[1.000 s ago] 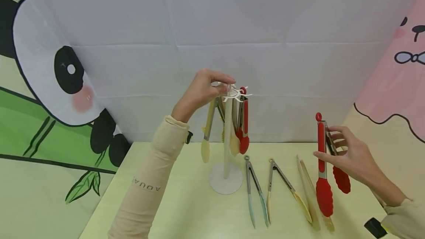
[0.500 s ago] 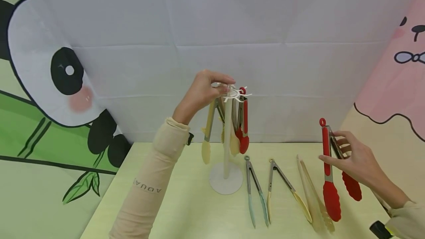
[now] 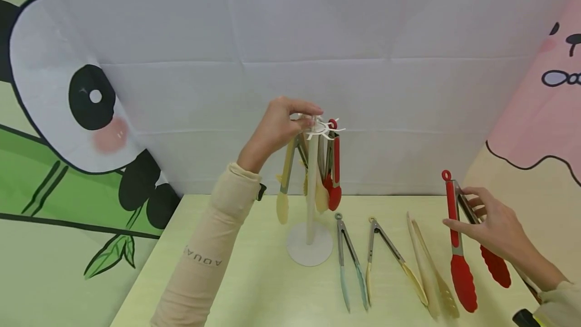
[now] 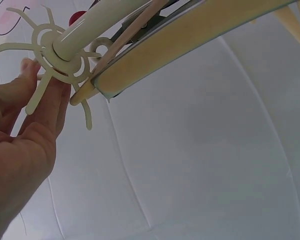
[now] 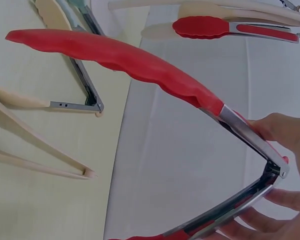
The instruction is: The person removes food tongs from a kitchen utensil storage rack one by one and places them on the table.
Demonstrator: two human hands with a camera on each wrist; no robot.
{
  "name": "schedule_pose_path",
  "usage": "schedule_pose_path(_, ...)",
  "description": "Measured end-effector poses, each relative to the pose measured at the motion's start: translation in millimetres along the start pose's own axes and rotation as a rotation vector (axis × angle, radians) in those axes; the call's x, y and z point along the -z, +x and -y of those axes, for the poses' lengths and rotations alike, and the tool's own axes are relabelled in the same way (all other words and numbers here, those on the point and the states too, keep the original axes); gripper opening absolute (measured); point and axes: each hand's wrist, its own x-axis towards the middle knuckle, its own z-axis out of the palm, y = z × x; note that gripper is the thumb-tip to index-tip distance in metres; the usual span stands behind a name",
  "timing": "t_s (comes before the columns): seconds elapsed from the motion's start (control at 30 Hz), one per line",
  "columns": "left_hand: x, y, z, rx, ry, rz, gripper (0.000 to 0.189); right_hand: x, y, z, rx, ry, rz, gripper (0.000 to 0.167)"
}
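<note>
Head view: our right hand (image 3: 497, 226) grips the red tongs (image 3: 457, 250) high up, spread apart; we should squeeze evenly against slipping. Our left hand (image 3: 282, 122) pinches the top of the rack (image 3: 311, 191), best braced. We should avoid knocking the 3 other tongs (image 3: 392, 248) on the desk (image 3: 254, 266).

Head view: soft, even light, mid-bright; white backdrop (image 3: 386, 90) reads grey, faint diffuse shadows on surface (image 3: 272, 286). Mostly sharp, fine detail slightly soft. Left wrist: dimmer, cool cast, left hand (image 4: 30, 155) shaded, backdrop creases bowed. Right wrist: mild glare on red tongs' (image 5: 140, 65) metal, right hand (image 5: 285, 135) cropped at edge.
</note>
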Motion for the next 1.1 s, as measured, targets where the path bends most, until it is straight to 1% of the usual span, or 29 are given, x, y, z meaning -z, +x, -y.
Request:
schedule_pose_path(0.17, -1.4, -0.7, 0.9, 0.006, -0.002, -0.004, 0.022, -6, -1.2, -8, -0.003, -0.014, 0.012, 0.071)
schedule_pose_path(0.5, -1.3, -1.0, 1.6, 0.013, -0.028, -0.007, 0.023, -15, -6.2, -26, -0.037, -0.055, 0.058, 0.070)
schedule_pose_path(0.83, -0.5, -2.2, 1.7, 0.001, -0.001, -0.012, 0.023, -22, -7.8, -45, -0.070, -0.096, 0.114, 0.074)
schedule_pose_path(1.1, 0.8, -3.5, 2.7, -0.007, 0.014, -0.010, 0.024, -31, -9.1, -58, -0.123, -0.107, 0.171, 0.074)
